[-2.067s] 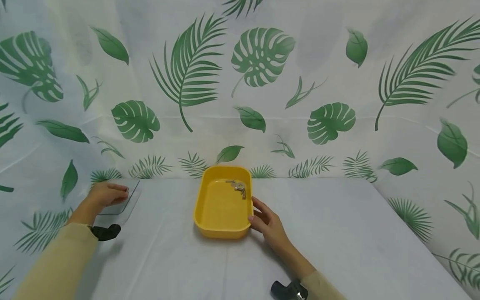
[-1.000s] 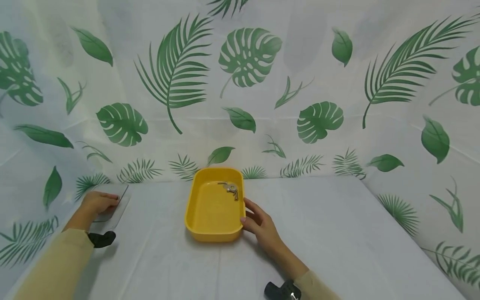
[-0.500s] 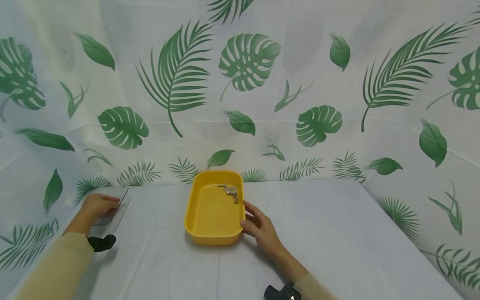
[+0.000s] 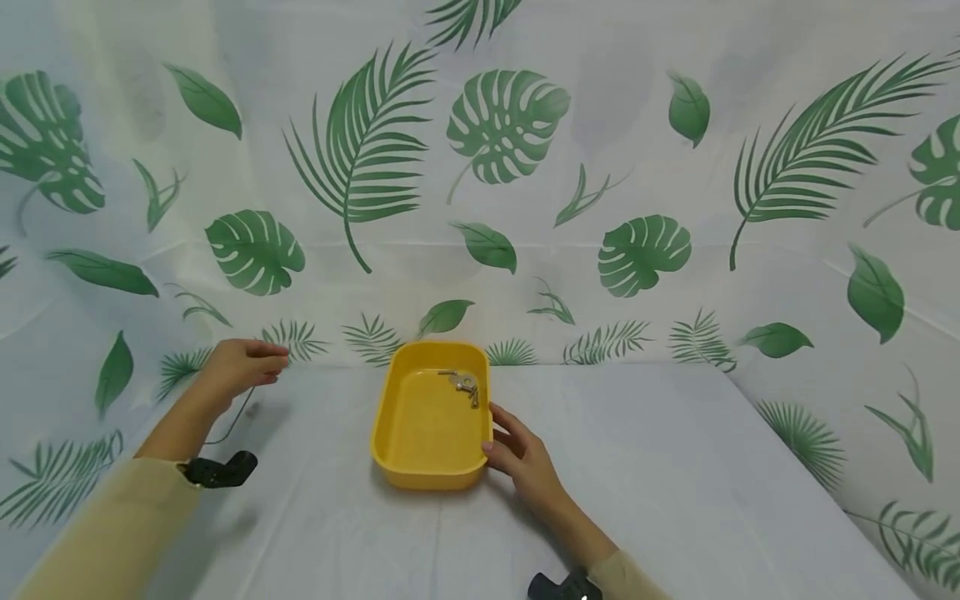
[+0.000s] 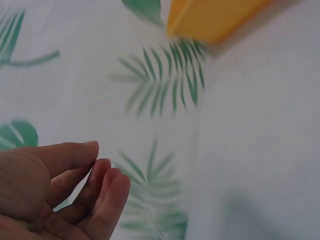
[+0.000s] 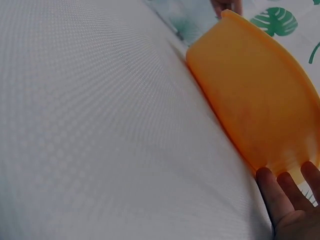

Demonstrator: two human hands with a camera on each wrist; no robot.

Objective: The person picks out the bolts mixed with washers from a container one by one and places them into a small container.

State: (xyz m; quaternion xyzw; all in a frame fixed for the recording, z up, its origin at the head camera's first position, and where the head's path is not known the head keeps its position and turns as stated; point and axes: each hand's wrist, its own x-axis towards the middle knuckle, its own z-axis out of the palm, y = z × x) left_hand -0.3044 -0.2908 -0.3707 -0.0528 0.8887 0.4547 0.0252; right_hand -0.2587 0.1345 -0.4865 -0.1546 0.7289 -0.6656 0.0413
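Now yellow tray (image 4: 420, 425) against relaxed right hand (image 4: 521, 458); left hand (image 4: 240, 365) pinching clear lid (image 4: 238, 408).

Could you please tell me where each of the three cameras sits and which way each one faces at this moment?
Head: worn on the head, facing forward and down at the table; both sleeved arms, left hand and right hand show.
Left wrist: on the left wrist, looking past the fingers toward the leaf-print backdrop.
Right wrist: on the right wrist, looking along the tabletop at the yellow tray; fingertips show.
Shared: all three views show the yellow tray.
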